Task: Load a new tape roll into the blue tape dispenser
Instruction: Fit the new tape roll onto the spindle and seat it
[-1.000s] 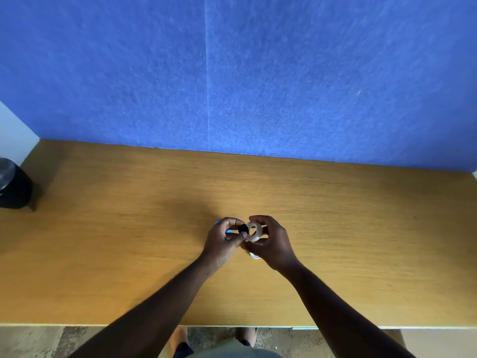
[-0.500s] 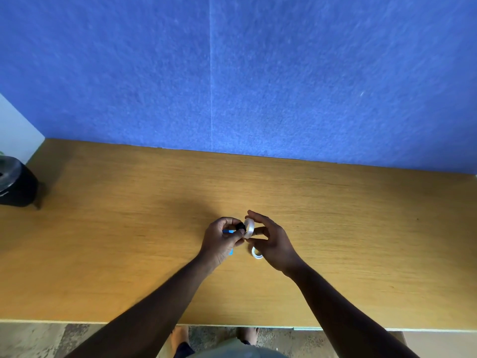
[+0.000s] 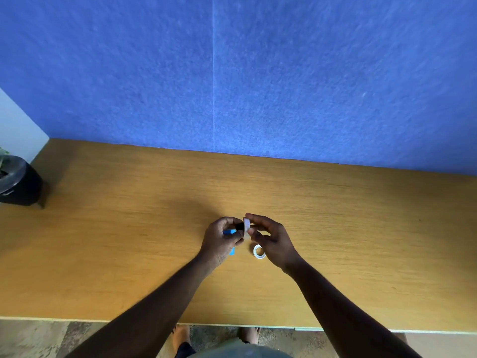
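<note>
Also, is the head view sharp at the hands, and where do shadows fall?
Head view: the hands and the roll are small and slightly soft; a faint shadow lies on the desk beyond them; the wide lens bends the desk's edges; no glare.

Matt wood-grain table [image 3: 129, 254], fuzzy felt-like wall panel [image 3: 284, 73], glossy tape roll [image 3: 247, 228].

Both forearms reach fwd, converging, hands almost touching. Left hand [image 3: 220, 240] curled, fingers closed round sth blue (mostly hidden in the palm). Right hand [image 3: 271, 240] just beside it, thumb & index pinching a white ring upright, other fingers loosely spread.
</note>
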`<state>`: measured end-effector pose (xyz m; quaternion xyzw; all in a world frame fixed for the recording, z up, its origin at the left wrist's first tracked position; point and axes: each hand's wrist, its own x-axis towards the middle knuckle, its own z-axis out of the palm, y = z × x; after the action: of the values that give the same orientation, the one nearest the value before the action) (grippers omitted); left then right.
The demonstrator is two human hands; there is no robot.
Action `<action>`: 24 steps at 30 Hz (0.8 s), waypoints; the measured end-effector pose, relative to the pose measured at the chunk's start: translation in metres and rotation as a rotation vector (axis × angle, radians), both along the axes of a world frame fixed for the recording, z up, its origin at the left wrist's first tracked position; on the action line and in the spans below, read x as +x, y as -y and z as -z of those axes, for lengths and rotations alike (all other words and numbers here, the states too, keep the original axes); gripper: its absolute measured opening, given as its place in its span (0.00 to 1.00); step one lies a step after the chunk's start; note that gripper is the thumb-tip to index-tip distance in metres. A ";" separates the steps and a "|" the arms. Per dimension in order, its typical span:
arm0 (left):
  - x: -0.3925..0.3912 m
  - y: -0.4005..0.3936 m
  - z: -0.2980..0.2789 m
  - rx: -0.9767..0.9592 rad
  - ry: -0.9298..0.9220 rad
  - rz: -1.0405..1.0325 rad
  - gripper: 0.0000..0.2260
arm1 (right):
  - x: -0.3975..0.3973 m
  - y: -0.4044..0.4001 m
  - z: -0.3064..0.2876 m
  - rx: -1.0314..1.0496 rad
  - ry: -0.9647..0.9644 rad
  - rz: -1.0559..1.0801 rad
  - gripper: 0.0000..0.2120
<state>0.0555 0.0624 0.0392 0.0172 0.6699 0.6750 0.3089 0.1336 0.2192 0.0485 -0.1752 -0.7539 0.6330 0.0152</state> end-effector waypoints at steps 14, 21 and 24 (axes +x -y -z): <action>-0.005 0.007 0.000 -0.142 -0.205 0.020 0.16 | 0.000 0.002 -0.004 0.029 0.045 0.005 0.18; -0.004 0.007 0.000 -0.183 -0.317 0.026 0.15 | -0.001 0.006 -0.008 0.003 0.066 0.026 0.17; -0.005 0.009 0.000 -0.186 -0.313 0.017 0.15 | 0.000 0.008 -0.009 -0.014 0.083 0.027 0.18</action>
<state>0.0506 0.0534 0.0389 0.0988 0.7692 0.5965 0.2067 0.1339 0.2117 0.0579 -0.2115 -0.7471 0.6301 -0.0088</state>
